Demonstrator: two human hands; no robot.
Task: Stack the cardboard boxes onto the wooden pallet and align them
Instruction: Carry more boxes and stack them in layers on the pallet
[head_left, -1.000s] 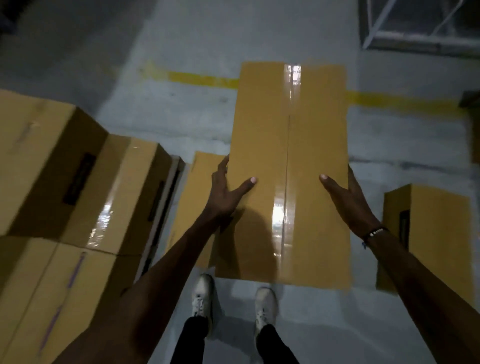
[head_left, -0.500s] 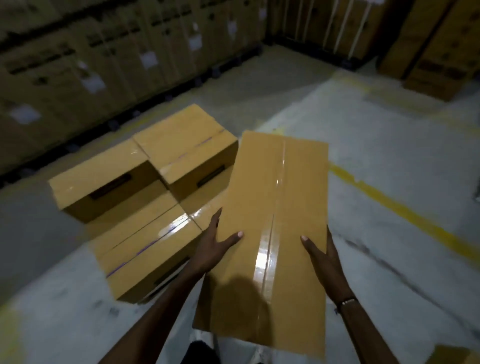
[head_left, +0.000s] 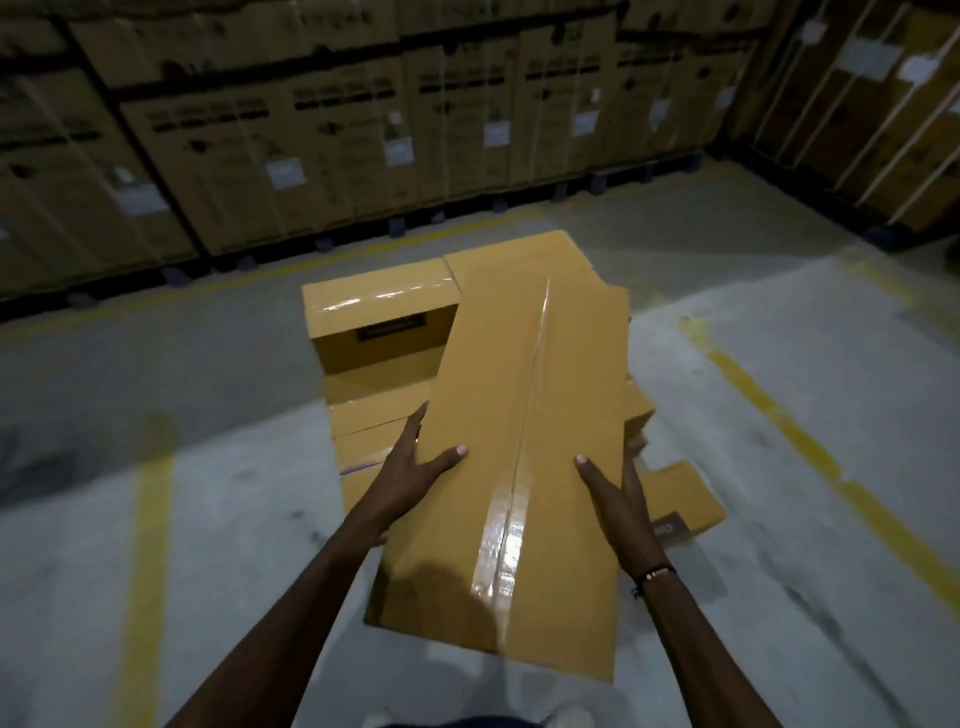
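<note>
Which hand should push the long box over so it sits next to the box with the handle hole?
Probably the right hand. It holds the long box's right edge, and the box with the handle hole sits to the left, so pushing from the right sends it that way. The left hand can steady its side.

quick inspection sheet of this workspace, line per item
surface: grey concrete floor with yellow painted lines
job's things: long taped carried box held over the stacked boxes; pallet not visible
clutter: low box on the floor beside the stack
grippers: left hand grips the carried box's left edge; right hand grips its right edge, thumbs on top
cables: nothing seen
surroundings: wall of large labelled cartons on dark pallets behind
</note>
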